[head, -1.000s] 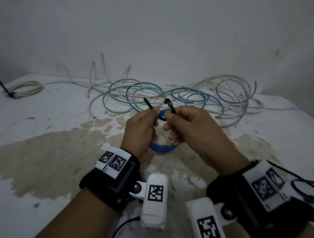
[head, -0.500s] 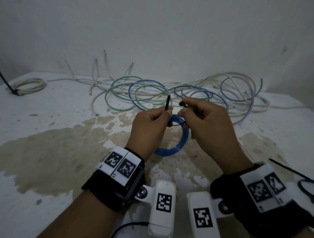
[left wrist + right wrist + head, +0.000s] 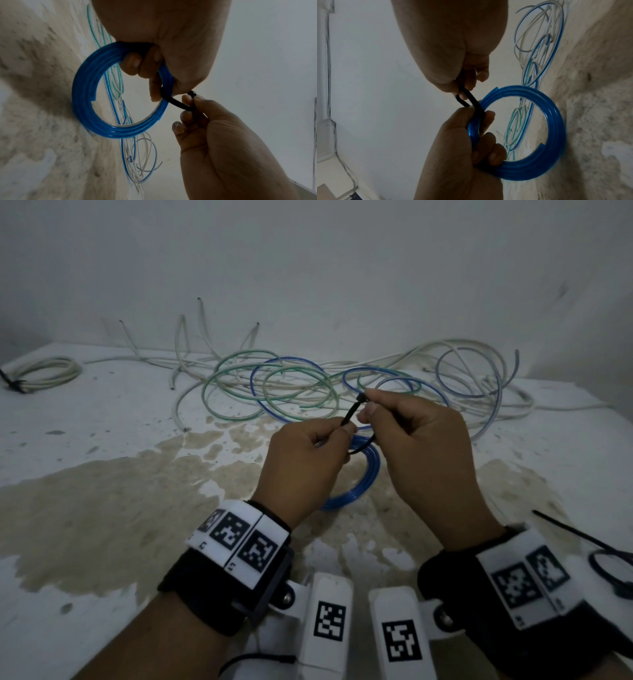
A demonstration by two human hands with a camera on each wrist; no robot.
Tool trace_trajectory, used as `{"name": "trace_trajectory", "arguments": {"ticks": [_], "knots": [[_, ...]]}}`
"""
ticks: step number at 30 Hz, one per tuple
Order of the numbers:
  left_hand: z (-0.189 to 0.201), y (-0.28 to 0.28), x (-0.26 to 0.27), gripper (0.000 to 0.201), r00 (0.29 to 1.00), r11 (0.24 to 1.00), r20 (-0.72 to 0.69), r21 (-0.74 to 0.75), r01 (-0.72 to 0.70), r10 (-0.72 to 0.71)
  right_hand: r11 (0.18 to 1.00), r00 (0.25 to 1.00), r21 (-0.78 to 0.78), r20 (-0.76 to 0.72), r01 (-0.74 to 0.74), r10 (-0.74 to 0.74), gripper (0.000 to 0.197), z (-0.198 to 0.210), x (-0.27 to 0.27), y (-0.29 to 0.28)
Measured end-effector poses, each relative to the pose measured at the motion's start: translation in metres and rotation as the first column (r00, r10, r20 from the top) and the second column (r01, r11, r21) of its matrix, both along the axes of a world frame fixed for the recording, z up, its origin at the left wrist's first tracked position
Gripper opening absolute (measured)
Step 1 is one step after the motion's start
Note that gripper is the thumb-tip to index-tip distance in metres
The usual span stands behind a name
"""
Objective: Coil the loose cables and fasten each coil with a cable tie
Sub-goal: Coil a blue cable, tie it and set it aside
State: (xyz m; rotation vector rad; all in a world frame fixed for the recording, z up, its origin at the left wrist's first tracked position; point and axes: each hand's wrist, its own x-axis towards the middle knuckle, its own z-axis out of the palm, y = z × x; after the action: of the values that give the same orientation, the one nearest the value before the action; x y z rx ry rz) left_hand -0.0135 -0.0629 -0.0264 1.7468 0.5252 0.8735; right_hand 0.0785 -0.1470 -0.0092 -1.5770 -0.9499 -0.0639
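Cable tie (image 3: 352,413) tail – now meeting its head.

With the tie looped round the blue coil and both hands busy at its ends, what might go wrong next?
1. The left hand holds the blue coil and pinches the black cable tie at once; a slip could let the turns spring loose.
2. The right hand pinches only the tie's small head, so the tail may miss the slot.
3. Cinched off-centre, the tie may leave out the cut end jutting from the coil.

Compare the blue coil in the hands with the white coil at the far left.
The blue coil is held off the table; the white coil lies on it. The blue coil's black tie is still a loose loop; the white coil's tie looks closed. Both are round coils.
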Motion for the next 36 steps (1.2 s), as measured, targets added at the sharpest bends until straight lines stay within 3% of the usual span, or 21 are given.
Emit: {"name": "trace_trajectory", "arguments": {"ticks": [4,8,13,18,21,25,29,36], "knots": [[-0.001,0.001,0.001,0.019,1.000,1.000,-0.012,0.022,-0.015,0.015,1.000,0.999,-0.005,0.048,-0.009,0.009,0.020,0.000,0.001,-0.001],[-0.001,0.003,0.001,0.020,0.999,0.999,-0.026,0.023,-0.030,0.030,0.999,0.973,-0.019,0.227,0.044,-0.038,0.023,-0.001,0.002,0.000],[0.001,0.001,0.000,0.022,0.999,1.000,-0.048,0.021,-0.016,0.017,0.994,0.858,-0.020,0.508,0.107,-0.082,0.021,-0.002,0.002,0.000],[0.001,0.000,-0.001,0.027,0.998,0.999,-0.047,0.043,-0.029,0.031,0.996,0.806,-0.030,0.590,0.078,-0.045,0.029,-0.001,0.003,0.001],[0.001,0.000,-0.002,0.032,0.998,0.997,-0.052,0.076,-0.026,0.030,0.996,0.807,-0.057,0.590,0.067,-0.020,0.024,-0.005,0.003,0.003],[0.002,-0.003,-0.001,0.030,0.999,0.992,-0.049,0.125,-0.004,0.010,0.996,0.860,0.017,0.503,0.093,-0.089,0.020,-0.009,0.002,0.003],[0.005,-0.004,-0.002,0.023,0.999,0.998,-0.037,0.058,0.001,0.001,0.990,0.920,0.089,0.366,0.113,-0.138,0.020,-0.009,-0.001,0.002],[0.007,-0.006,-0.003,0.029,1.000,0.999,-0.029,0.053,0.012,-0.010,0.988,0.907,0.090,0.392,0.127,-0.152,0.021,-0.010,-0.002,0.002]]}}
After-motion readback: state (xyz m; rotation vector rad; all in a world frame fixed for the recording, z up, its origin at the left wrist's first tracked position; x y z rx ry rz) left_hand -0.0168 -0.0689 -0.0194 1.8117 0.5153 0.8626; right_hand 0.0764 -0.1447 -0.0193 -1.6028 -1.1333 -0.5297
